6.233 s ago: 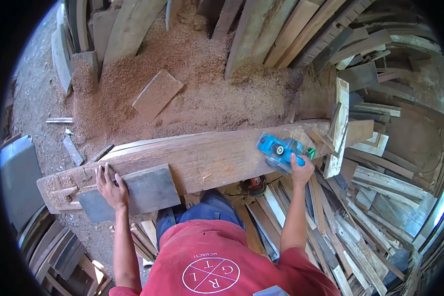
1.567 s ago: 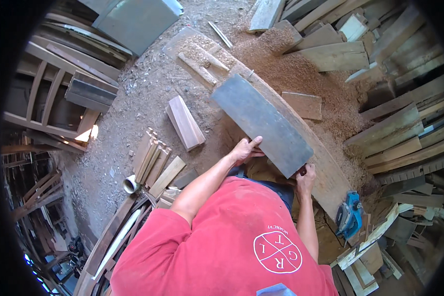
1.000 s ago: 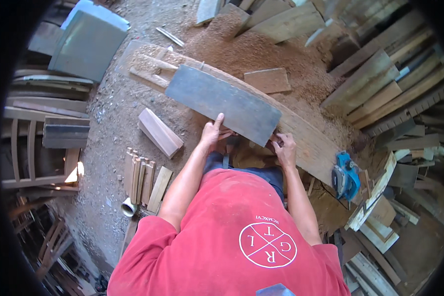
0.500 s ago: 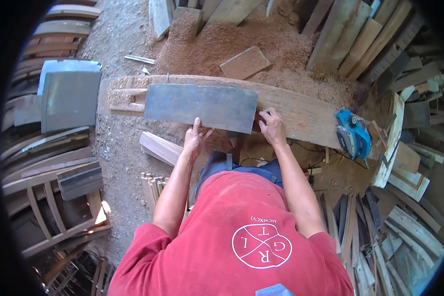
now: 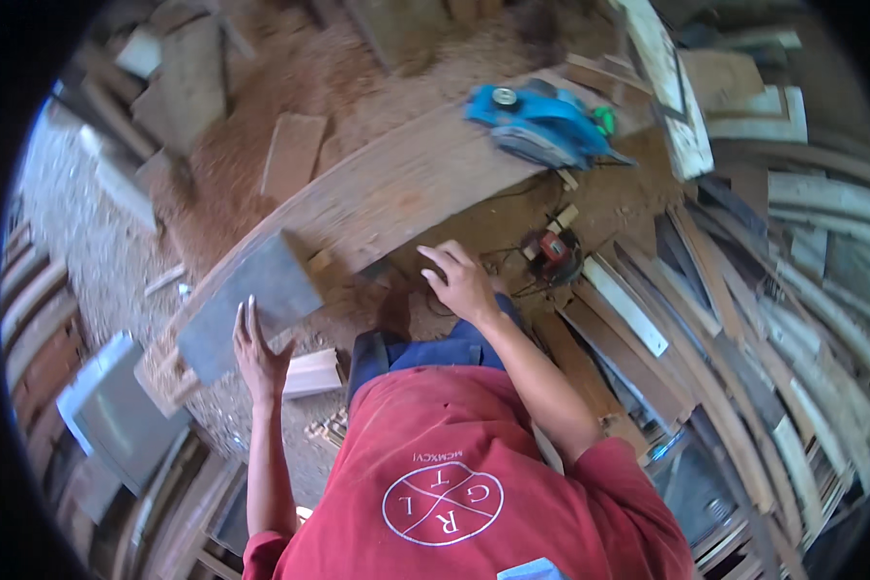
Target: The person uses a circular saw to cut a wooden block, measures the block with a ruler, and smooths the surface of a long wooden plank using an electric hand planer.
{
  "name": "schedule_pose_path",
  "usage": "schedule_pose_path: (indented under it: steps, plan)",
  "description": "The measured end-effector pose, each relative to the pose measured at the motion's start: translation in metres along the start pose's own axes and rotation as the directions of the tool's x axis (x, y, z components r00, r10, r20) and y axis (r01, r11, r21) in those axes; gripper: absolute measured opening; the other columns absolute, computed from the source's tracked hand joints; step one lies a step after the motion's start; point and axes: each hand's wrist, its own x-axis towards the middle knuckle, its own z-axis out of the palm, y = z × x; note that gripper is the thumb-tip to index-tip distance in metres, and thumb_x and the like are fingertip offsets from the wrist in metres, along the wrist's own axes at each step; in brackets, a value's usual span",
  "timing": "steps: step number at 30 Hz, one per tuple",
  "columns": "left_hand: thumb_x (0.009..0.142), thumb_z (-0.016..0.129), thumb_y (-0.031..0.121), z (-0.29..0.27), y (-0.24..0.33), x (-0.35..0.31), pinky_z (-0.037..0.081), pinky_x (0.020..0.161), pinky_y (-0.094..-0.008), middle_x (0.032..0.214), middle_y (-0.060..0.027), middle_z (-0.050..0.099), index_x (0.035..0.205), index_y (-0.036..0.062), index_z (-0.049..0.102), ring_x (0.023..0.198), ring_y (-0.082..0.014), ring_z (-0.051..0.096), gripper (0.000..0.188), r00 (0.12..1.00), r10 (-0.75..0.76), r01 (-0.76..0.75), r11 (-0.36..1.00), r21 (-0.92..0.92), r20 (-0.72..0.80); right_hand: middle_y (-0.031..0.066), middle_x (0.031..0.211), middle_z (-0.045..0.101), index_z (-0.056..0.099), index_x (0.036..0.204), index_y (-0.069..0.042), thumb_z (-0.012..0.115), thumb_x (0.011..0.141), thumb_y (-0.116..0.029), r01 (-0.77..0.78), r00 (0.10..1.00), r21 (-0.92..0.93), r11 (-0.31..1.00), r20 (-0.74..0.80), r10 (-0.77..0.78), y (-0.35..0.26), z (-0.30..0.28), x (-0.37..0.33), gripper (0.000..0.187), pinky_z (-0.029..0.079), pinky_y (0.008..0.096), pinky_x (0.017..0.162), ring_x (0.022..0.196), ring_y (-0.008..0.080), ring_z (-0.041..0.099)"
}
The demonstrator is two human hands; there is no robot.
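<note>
Left hand (image 5: 261,353) is held with its fingers stretched upward and its thumb set apart, and the fingertips are laid over the near edge of a dark grey board (image 5: 251,304); how firmly it is pressed cannot be told. Right hand (image 5: 462,282) is held empty, with thumb and forefinger parted and the other fingers half curled, just off the near edge of a long plank (image 5: 396,184). By that plank, slanted from lower left to upper right, the grey board is carried flat near the left end, and its near right corner seems to be let out past the plank's near edge. Toward the plank's right end a blue power planer (image 5: 541,121) is set, well apart from both hands; it is somewhat blurred. Below the near edge on that side, a red power tool (image 5: 554,246) is seen on the ground. Beyond the far edge, a small brown board (image 5: 293,153) is laid on wood shavings (image 5: 377,97). Just beside the left wrist, pale wood strips (image 5: 312,374) are partly hidden. Past the right end, a white-faced board (image 5: 667,87) is leaned at a slant, and loose lumber (image 5: 706,319) is heaped below it
</note>
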Motion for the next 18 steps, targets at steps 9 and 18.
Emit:
schedule_pose_path:
  steps: [9, 18]
  plan:
    - [0.074, 0.086, 0.009, 0.006, 0.014, 0.027, 0.039, 0.119, -0.0446, 0.156, -0.0258, 0.046, 0.156, -0.0003, 0.041, 0.145, -0.0404, 0.045, 0.094, 0.922, -0.266, 0.158, 0.921, 0.357, 0.280, 0.0057, 0.109, 0.072, 0.065, 0.132, -0.009, 0.078, 0.089, -0.015, -0.586, 0.350, 0.779, 0.223, -0.006, 0.937, 0.386, 0.004, -0.174, 0.046, 0.055, 0.0322, 0.089, 0.099, 0.0154, 0.069]
    - [0.075, 0.066, -0.019, 0.019, 0.001, 0.039, 0.053, 0.103, -0.0369, 0.172, -0.0203, 0.017, 0.168, 0.0121, 0.006, 0.148, -0.0379, 0.042, 0.115, 0.659, -0.620, 0.548, 0.783, 0.294, 0.426, 0.0103, 0.137, 0.061, 0.055, 0.145, -0.006, 0.078, 0.089, -0.042, -0.734, 0.076, 0.671, -0.110, 0.242, 0.967, 0.727, 0.021, -0.268, 0.070, 0.043, 0.0371, 0.105, 0.122, 0.0242, 0.057]
